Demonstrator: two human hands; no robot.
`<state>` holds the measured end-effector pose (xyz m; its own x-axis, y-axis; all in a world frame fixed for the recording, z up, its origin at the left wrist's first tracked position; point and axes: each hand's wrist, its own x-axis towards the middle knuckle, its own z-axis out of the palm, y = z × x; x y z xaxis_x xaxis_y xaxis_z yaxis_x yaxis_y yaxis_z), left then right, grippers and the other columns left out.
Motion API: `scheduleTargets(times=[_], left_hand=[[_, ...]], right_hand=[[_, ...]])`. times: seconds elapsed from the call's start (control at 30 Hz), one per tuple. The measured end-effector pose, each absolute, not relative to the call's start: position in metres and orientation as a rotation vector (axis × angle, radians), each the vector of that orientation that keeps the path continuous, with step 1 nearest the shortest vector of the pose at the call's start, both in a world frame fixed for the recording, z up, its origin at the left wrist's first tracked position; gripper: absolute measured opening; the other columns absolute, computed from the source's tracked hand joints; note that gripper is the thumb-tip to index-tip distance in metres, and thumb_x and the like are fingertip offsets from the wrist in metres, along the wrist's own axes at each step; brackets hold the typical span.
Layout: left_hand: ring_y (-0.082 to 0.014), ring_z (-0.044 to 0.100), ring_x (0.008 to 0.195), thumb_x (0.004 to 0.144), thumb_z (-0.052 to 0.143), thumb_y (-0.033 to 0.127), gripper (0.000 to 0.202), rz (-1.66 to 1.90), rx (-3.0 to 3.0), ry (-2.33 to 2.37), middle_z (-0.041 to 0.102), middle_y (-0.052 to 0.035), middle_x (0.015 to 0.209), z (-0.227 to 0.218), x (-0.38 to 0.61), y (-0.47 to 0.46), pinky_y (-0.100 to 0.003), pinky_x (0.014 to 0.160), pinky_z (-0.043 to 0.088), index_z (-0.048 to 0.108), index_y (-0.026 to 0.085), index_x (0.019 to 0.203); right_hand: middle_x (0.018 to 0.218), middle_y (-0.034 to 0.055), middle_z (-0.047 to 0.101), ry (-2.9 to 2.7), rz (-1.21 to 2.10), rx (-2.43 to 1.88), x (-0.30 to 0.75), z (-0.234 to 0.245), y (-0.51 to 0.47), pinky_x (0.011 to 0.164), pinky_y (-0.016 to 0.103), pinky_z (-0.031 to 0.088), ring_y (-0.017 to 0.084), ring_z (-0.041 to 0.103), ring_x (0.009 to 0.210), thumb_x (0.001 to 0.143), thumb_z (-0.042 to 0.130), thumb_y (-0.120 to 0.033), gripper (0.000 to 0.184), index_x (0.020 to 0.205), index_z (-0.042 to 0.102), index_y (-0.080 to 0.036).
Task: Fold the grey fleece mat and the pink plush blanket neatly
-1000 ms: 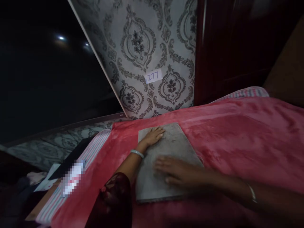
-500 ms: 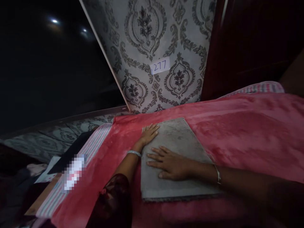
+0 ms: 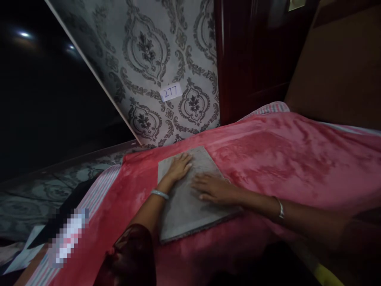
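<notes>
A grey, flat rectangular cloth, seemingly folded, with a dark fuzzy near edge, lies on a red plush blanket. My left hand rests palm down near its far left part, fingers stretched out. Over the middle and right of the cloth is my right hand, also palm down with extended fingers; its fingertips are blurred. Neither hand grips anything. Each wrist wears a bangle.
Behind the blanket stands a patterned wall with a paper label reading 277. A large dark screen is at left, a dark red door at right. Striped fabric edges the blanket, near a pixelated item.
The view has turned to the right, bringing more of the door into sight. Both hands have shifted rightward across the grey cloth, which still lies flat.
</notes>
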<state>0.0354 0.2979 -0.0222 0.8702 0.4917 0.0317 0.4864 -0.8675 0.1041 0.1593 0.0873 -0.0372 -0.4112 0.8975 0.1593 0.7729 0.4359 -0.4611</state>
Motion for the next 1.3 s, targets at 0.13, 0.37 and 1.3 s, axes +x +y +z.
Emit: scheduleTargets(times=[0.13, 0.37, 1.3], left_hand=[[-0.0248, 0.014, 0.153, 0.102, 0.024, 0.049, 0.054, -0.038, 2.879, 0.607, 0.023, -0.0015, 0.165, -0.031, 0.086, 0.279, -0.058, 0.121, 0.011, 0.032, 0.035, 0.154], [-0.0270, 0.015, 0.153, 0.101, 0.029, 0.050, 0.054, 0.007, 2.938, 0.636, 0.026, 0.0011, 0.164, -0.050, 0.098, 0.279, -0.060, 0.121, 0.008, 0.037, 0.037, 0.152], [-0.0248, 0.012, 0.154, 0.103, 0.025, 0.043, 0.054, 0.287, 2.738, 1.073, 0.023, -0.0013, 0.166, -0.077, -0.079, 0.292, -0.049, 0.124, 0.016, 0.036, 0.028, 0.153]], right_hand=[[0.163, 0.0126, 0.023, -2.343, 0.368, -1.535, 0.191, -0.056, 0.097, 0.121, 0.059, 0.006, 0.031, 0.009, 0.152, 0.100, 0.044, -0.053, 0.064, 0.155, 0.036, -0.021], [0.163, 0.0053, 0.026, -2.330, 0.466, -1.396, 0.171, -0.069, 0.040, 0.122, 0.059, 0.004, 0.028, 0.007, 0.153, 0.098, 0.050, -0.049, 0.063, 0.156, 0.034, -0.030], [0.163, 0.0051, 0.025, -2.541, 0.428, -1.217, 0.061, -0.062, 0.094, 0.120, 0.062, 0.003, 0.034, 0.009, 0.152, 0.098, 0.049, -0.054, 0.061, 0.154, 0.039, -0.032]])
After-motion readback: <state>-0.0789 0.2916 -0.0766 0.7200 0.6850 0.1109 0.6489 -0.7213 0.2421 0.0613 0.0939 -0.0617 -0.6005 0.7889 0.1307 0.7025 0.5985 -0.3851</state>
